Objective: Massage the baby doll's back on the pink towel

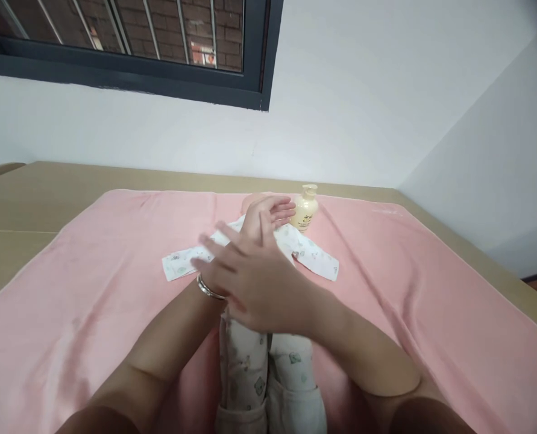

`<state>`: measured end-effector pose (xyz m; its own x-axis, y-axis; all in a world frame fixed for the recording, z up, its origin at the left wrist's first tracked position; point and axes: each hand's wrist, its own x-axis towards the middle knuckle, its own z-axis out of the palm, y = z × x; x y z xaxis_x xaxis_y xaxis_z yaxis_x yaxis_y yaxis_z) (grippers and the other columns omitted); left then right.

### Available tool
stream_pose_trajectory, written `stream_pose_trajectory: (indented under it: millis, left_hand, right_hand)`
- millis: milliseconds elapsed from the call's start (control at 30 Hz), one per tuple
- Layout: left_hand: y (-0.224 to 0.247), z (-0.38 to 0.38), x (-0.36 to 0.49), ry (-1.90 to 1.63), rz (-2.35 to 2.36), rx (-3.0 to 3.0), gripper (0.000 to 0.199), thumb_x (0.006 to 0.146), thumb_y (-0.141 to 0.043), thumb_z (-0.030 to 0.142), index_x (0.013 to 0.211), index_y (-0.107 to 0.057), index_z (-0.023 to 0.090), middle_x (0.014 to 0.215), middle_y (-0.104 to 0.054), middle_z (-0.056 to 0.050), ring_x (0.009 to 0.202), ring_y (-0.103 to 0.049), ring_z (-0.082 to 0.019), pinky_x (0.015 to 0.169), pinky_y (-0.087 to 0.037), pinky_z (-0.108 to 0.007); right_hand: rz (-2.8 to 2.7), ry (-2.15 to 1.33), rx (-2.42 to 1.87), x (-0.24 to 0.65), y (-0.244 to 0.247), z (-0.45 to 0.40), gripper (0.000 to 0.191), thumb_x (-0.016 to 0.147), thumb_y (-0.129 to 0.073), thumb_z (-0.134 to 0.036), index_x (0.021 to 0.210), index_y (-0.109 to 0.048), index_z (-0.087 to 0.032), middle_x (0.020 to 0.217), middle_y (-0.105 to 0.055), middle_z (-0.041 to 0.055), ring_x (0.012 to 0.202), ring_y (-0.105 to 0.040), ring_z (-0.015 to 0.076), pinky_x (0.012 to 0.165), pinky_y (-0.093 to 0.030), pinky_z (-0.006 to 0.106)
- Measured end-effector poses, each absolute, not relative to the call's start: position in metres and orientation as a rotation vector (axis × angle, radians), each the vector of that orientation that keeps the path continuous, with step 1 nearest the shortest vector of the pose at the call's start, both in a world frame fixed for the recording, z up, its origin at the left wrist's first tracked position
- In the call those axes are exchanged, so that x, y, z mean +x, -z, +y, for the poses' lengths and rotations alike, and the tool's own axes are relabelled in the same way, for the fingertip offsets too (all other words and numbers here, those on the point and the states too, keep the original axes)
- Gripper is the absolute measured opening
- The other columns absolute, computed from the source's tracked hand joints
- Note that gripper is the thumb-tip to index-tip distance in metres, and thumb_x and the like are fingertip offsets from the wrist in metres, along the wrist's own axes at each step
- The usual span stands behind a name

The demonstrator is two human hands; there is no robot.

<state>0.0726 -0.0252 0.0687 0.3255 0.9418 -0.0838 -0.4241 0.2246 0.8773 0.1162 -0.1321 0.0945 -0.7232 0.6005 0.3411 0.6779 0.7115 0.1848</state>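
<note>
My left hand (268,214) is raised with its fingers loosely stretched to the right, holding nothing. A silver bracelet (208,288) circles the left wrist. Across that wrist and lower palm lies my right hand (245,265), its fingers spread and slightly blurred. Beneath both hands, a small white outfit with a leafy print (245,361) is laid out, sleeves spread and legs toward me. Its middle is covered by my hands. Just beyond my left fingertips stands a pale yellow pump bottle (305,210). A rounded skin-toned shape (251,200) shows partly behind my left hand.
A pink blanket (114,289) with some creases is spread over a tan surface (37,193). A white wall (340,108) rises behind it, with a dark-framed barred window (257,54) at the upper left. Another wall (498,163) stands on the right.
</note>
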Motion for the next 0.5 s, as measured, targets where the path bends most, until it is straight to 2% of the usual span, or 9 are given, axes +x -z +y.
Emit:
stream_pose_trajectory:
  millis: [67,133,267,500]
  left_hand:
    - [-0.074,-0.036,0.065,-1.106,0.758,1.008,0.019,0.086,-0.061,0.031,0.086,-0.075,0.017,0.102,-0.076,-0.010,0.099,-0.072,-0.020,0.097,-0.054,-0.031]
    - [-0.078,-0.044,0.062,-1.176,0.771,1.172,0.010,0.084,-0.063,0.021,0.082,-0.073,0.018,0.105,-0.075,-0.008,0.102,-0.070,-0.021,0.100,-0.052,-0.035]
    - [-0.077,-0.049,0.064,-1.216,0.715,1.403,0.013,0.084,-0.059,0.019,0.082,-0.072,0.020,0.106,-0.074,-0.007,0.106,-0.066,-0.021,0.104,-0.048,-0.039]
    - [-0.075,-0.049,0.062,-1.177,0.775,1.561,0.012,0.084,-0.060,0.019,0.084,-0.072,0.020,0.107,-0.073,-0.008,0.105,-0.064,-0.023,0.106,-0.047,-0.043]
  right_hand:
    - [-2.718,0.556,-0.860,0.104,-0.090,-0.147,0.050,0.093,-0.045,-0.015,0.142,-0.054,-0.022,0.160,-0.043,0.0063,0.153,-0.026,0.0351,0.124,-0.023,0.070]
    - [-2.727,0.569,-0.792,0.100,-0.086,-0.153,0.045,0.092,-0.050,-0.014,0.135,-0.058,-0.021,0.158,-0.045,0.0079,0.151,-0.029,0.0343,0.124,-0.024,0.069]
    - [-2.717,0.449,-0.793,0.099,-0.079,-0.153,0.045,0.086,-0.066,-0.020,0.131,-0.060,-0.023,0.155,-0.049,0.0098,0.149,-0.035,0.0354,0.124,-0.016,0.073]
    - [-2.639,0.487,-0.927,0.099,-0.076,-0.151,0.045,0.083,-0.069,-0.012,0.126,-0.063,-0.025,0.157,-0.047,0.0064,0.151,-0.031,0.0358,0.125,-0.013,0.073]
